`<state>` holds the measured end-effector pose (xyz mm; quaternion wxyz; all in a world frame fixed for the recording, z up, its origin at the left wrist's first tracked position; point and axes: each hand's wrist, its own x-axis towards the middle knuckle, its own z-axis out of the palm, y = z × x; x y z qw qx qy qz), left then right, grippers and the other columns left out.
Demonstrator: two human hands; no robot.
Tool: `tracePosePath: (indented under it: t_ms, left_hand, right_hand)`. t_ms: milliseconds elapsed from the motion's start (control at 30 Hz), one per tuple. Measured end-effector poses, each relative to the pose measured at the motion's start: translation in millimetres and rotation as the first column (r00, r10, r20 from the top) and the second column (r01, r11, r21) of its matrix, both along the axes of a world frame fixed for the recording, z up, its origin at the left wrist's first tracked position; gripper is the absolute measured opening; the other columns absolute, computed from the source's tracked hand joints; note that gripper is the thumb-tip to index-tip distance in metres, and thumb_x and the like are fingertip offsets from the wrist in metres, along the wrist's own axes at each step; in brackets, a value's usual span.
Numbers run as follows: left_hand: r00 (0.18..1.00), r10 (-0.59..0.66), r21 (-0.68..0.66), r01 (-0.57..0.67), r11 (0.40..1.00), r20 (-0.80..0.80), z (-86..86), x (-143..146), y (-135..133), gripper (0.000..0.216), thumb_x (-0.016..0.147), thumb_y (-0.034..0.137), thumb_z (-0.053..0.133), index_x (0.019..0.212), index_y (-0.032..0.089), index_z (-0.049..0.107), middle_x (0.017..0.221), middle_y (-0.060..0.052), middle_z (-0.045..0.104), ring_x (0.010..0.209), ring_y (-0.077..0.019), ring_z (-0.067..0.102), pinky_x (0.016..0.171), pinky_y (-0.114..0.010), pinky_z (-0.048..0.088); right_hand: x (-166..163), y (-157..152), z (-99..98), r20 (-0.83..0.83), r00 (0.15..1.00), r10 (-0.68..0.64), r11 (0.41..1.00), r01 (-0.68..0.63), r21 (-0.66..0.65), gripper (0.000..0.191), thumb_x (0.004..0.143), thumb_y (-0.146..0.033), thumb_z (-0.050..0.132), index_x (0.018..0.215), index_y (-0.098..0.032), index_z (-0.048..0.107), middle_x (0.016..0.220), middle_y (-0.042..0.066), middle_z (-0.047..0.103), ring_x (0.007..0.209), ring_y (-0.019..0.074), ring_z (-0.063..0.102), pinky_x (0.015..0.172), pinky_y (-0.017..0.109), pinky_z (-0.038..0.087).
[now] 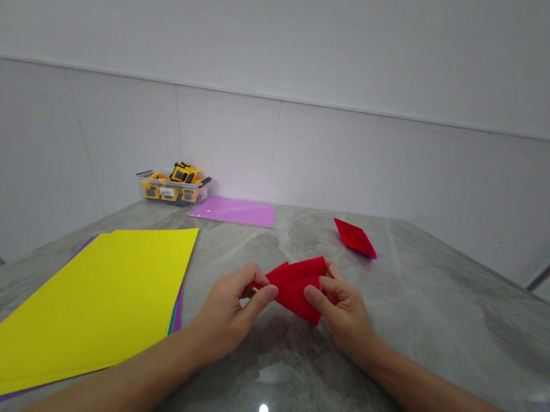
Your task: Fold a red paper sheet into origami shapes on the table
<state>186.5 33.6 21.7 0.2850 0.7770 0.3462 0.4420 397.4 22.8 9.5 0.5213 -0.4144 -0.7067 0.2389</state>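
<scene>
Between my two hands is a piece of folded red paper (297, 289), raised a little above the grey table. My left hand (238, 302) pinches its left corner between thumb and fingers. At the right end, my right hand (343, 304) grips it, with the thumb on the near face and the fingers behind. The paper has several overlapping layers, and its far side is hidden. Another folded red paper piece (355, 237), with a pink edge, lies farther back on the right.
A stack of coloured paper (108, 292), yellow on top, lies at the left. Behind it are a pink-purple sheet (237, 211) and a clear plastic box (171, 192) of yellow toy vehicles against the white wall (331, 159). The table (443, 307) is grey marble-patterned.
</scene>
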Motion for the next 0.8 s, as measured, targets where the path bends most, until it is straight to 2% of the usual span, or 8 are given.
tracePosePath:
  t_ms: [167, 333, 433, 567, 633, 700, 800]
  left_hand:
    - [0.993, 0.09, -0.015, -0.089, 0.996, 0.074, -0.6, -0.3, 3.2, 0.021, 0.087, 0.037, 0.058, 0.079, 0.018, 0.053, 0.07, 0.001, 0.061, 0.063, -0.0127, 0.059, 0.058, -0.024, 0.045]
    - [0.99, 0.055, 0.0, -0.056, 0.998, 0.133, 0.2, -0.9, 3.8, 0.024, 0.078, 0.036, 0.071, 0.073, 0.018, 0.055, 0.074, 0.0, 0.066, 0.068, -0.0142, 0.063, 0.064, -0.026, 0.051]
    - [0.988, 0.056, 0.003, -0.057, 0.998, 0.145, 1.2, -0.9, 1.2, 0.024, 0.077, 0.036, 0.072, 0.068, 0.017, 0.059, 0.072, -0.001, 0.068, 0.065, -0.014, 0.063, 0.061, -0.025, 0.049]
    - [0.982, 0.08, -0.113, -0.061, 0.992, 0.172, 1.7, 0.6, -1.3, 0.027, 0.077, 0.035, 0.071, 0.062, 0.016, 0.058, 0.065, -0.001, 0.067, 0.059, -0.0132, 0.061, 0.057, -0.025, 0.048]
    - [0.967, 0.075, -0.223, -0.019, 0.975, 0.245, 1.7, 1.9, -1.0, 0.026, 0.075, 0.035, 0.073, 0.068, 0.016, 0.056, 0.063, 0.001, 0.065, 0.058, -0.0141, 0.062, 0.057, -0.026, 0.051]
    - [0.944, 0.05, -0.32, 0.061, 0.946, 0.327, 1.8, 3.6, 0.1, 0.027, 0.073, 0.035, 0.075, 0.085, 0.018, 0.057, 0.066, 0.003, 0.066, 0.062, -0.0155, 0.065, 0.059, -0.028, 0.054]
    - [0.956, -0.027, -0.399, 0.147, 0.905, 0.292, 1.9, 6.0, 1.0, 0.036, 0.075, 0.034, 0.073, 0.104, 0.018, 0.06, 0.079, 0.0, 0.071, 0.07, -0.0163, 0.067, 0.068, -0.03, 0.056]
  right_hand:
    - [-1.1, 0.0, 1.3, -0.044, 0.996, -0.072, 0.997, 0.073, 0.027, 0.038, 0.084, -0.046, 0.059, 0.061, -0.017, 0.065, 0.089, 0.006, 0.054, 0.084, 0.0198, 0.053, 0.078, 0.033, 0.045]
    - [0.0, -0.1, 0.0, -0.021, 0.997, -0.08, 0.995, 0.081, 0.052, 0.031, 0.086, -0.041, 0.059, 0.066, -0.019, 0.069, 0.09, 0.005, 0.053, 0.086, 0.0203, 0.052, 0.08, 0.033, 0.044]
    - [1.5, -0.1, -1.1, -0.007, 0.997, -0.076, 0.995, 0.077, 0.07, 0.029, 0.086, -0.04, 0.059, 0.068, -0.02, 0.069, 0.09, 0.005, 0.052, 0.086, 0.02, 0.051, 0.079, 0.033, 0.043]
    - [2.6, 0.5, -1.7, 0.006, 0.995, -0.101, 0.992, 0.1, 0.08, 0.033, 0.086, -0.04, 0.059, 0.061, -0.019, 0.065, 0.086, 0.005, 0.05, 0.082, 0.0192, 0.05, 0.076, 0.032, 0.044]
    - [3.0, 1.1, -2.3, 0.001, 0.993, -0.114, 0.99, 0.114, 0.079, 0.034, 0.086, -0.04, 0.059, 0.06, -0.019, 0.064, 0.085, 0.004, 0.05, 0.081, 0.019, 0.05, 0.075, 0.032, 0.043]
    - [3.0, 1.4, -2.8, -0.009, 0.992, -0.124, 0.99, 0.125, 0.069, 0.034, 0.086, -0.04, 0.059, 0.06, -0.018, 0.063, 0.086, 0.004, 0.049, 0.081, 0.0188, 0.05, 0.075, 0.032, 0.043]
    - [1.2, -0.4, -2.4, -0.008, 0.993, -0.118, 0.992, 0.118, 0.052, 0.035, 0.085, -0.04, 0.06, 0.058, -0.017, 0.06, 0.087, 0.005, 0.049, 0.081, 0.0185, 0.051, 0.074, 0.032, 0.043]
